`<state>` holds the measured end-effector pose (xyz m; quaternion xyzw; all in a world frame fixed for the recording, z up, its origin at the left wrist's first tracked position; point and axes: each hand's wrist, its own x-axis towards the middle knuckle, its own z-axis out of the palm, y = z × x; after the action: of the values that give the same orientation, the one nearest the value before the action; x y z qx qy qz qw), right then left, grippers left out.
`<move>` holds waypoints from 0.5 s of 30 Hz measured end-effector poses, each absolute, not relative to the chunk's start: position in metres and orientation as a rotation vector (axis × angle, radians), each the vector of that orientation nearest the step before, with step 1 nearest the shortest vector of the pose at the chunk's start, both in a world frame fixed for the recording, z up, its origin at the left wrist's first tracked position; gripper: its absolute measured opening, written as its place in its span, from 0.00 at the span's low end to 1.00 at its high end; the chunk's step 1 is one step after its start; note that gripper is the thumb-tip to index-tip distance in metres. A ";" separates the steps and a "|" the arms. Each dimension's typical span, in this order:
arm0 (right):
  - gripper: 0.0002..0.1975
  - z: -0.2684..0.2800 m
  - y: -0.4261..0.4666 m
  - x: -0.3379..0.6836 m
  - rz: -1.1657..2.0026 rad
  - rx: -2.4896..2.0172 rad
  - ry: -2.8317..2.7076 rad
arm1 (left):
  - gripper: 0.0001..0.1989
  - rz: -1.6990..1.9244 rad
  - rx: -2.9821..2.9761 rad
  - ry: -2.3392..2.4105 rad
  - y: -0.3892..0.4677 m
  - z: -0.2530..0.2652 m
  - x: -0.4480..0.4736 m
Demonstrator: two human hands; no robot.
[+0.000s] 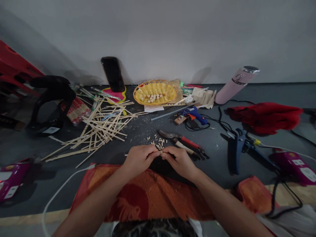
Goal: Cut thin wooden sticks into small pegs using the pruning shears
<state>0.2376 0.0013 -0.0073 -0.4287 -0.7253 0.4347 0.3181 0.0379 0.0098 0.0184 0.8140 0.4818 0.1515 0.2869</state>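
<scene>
My left hand [141, 157] is closed around a thin wooden stick, whose pale end [126, 155] pokes out on its left side. Fingertip to fingertip with it, my right hand [179, 161] pinches a small pale bit of wooden stick [160, 152]; whether this bit is separate from the longer stick is hard to see. Just beyond the fingers lie several short cut stick pieces [160, 141] on the dark table. Pruning shears [184, 141] with red and white handles rest to their right. An orange towel [148, 194] lies beneath my forearms.
Long sticks [98, 128] are heaped at left, near a phone [113, 74]. A yellow wicker basket [172, 93] holds small stick clusters. Rightward are a blue glue gun [195, 115], a pink flask [234, 86], a red cloth [269, 117], a dark-blue-handled tool [235, 151] and cables.
</scene>
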 end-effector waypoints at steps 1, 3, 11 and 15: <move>0.10 -0.006 0.001 0.238 1.151 -1.127 -1.905 | 0.13 0.404 2.183 1.291 0.010 0.018 0.038; 0.09 -0.005 0.001 0.237 1.170 -1.124 -1.892 | 0.13 0.398 2.205 1.298 0.009 0.018 0.037; 0.08 -0.002 0.001 0.238 1.278 -1.097 -1.850 | 0.15 0.356 2.266 1.312 0.010 0.019 0.038; 0.11 -0.002 0.002 0.241 1.355 -1.065 -1.847 | 0.16 0.364 2.253 1.319 0.010 0.021 0.037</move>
<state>0.2411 0.0015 -0.0017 -0.4018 -0.6967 0.5113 0.3029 0.0373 0.0105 0.0208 0.8276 0.4846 0.1337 0.2499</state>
